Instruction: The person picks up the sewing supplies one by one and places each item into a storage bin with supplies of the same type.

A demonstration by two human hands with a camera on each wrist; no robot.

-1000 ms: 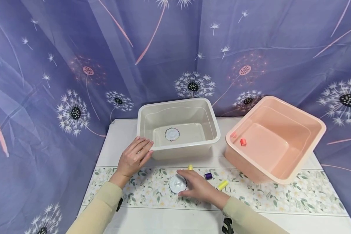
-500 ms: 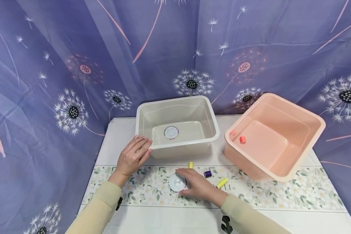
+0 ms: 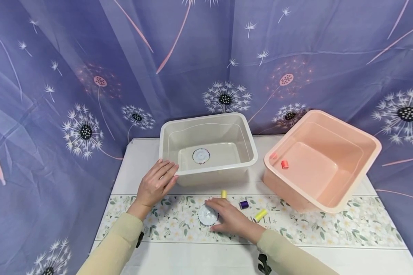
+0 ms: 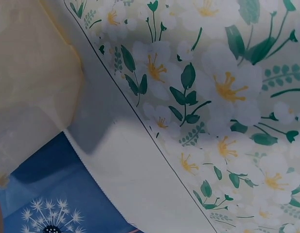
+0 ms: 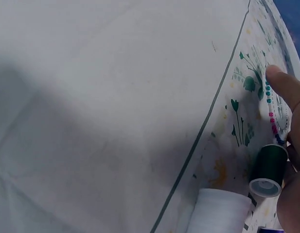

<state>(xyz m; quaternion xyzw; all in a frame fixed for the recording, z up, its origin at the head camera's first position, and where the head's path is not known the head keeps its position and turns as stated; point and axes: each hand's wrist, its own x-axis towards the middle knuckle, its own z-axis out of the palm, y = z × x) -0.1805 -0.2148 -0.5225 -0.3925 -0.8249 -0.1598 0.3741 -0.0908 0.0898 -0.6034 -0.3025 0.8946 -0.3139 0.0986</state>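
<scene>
My left hand holds the front left corner of a grey plastic bin, fingers over the rim and thumb against the outside. Inside lies a pin wheel, a round white disc edged with coloured pin heads. A second pin wheel lies flat on the table. Around its right edge my right hand spreads thumb and fingers, gripping it. Close under that hand, the right wrist view shows a dark green thread spool and a white spool; the hand hides both in the head view.
A yellow spool, a purple spool and another yellow spool lie right of the pin wheel. A pink bin stands at the right with a red spool inside. A purple dandelion curtain hangs behind the table.
The head view has shifted slightly. My right hand's fingers have edged a little left over the pin wheel; my left hand stays on the grey bin.
</scene>
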